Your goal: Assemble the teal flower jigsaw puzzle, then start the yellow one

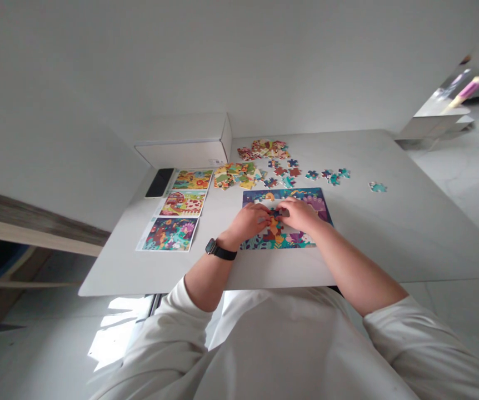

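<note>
Pale grey, round-cornered tabletop stands against a plain grey wall, with bright sunlight on the pale floor at left; a white cardboard box, flat black rectangular phone and printed colour picture sheets occupy its left side. Partly filled, multicoloured rectangular jigsaw puzzle lies near the front edge, loose cardboard pieces beyond it. Left hand and right hand meet over its middle, fingers bent; cannot tell whether either grips a piece.

A plain wall, table and jigsaw suggest a home room.
</note>
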Tool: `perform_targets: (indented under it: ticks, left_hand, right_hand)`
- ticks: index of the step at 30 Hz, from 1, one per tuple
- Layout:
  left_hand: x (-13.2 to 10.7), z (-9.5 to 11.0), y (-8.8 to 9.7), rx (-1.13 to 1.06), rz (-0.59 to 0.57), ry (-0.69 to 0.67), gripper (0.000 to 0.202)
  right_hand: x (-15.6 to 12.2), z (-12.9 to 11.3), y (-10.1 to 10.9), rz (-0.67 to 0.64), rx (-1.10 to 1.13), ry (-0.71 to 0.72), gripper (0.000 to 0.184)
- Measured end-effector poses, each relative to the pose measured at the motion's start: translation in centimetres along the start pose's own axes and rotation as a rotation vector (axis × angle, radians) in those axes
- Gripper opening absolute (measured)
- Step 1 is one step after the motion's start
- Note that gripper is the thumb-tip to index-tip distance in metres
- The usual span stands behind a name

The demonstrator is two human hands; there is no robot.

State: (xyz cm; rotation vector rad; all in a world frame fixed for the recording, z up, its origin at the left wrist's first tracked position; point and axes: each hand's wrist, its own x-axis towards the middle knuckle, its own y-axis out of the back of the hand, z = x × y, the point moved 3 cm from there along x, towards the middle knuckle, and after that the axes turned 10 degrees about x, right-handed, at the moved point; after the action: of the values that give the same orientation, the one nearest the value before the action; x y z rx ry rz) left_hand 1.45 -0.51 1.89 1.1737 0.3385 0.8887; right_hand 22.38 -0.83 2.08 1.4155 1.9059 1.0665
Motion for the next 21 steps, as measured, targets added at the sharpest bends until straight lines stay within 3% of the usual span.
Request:
perform_targets:
  ticks: [5, 8, 13, 21]
  left_hand:
    - [0.0, -0.2, 0.2, 0.019, 0.025, 0.001, 0.020]
    - [-0.3, -1.0, 1.3, 0.039, 0.137, 0.096, 0.037]
    - [-0.8, -2.5, 2.9, 0.024, 0.324, 0.254, 0.037]
    - [-0.7, -2.2, 2.1, 0.036, 0.291, 0.245, 0.039]
  right_hand:
    - [0.0, 0.3, -0.2, 0.011, 0.004, 0.010, 0.025]
    - [0.2, 0.7, 0.1, 0.046, 0.047, 0.039, 0.024]
    - [0.5, 1.5, 0.7, 0.119, 0.116, 0.085, 0.020]
    - [0.2, 1.1, 0.3, 0.037, 0.063, 0.055, 0.024]
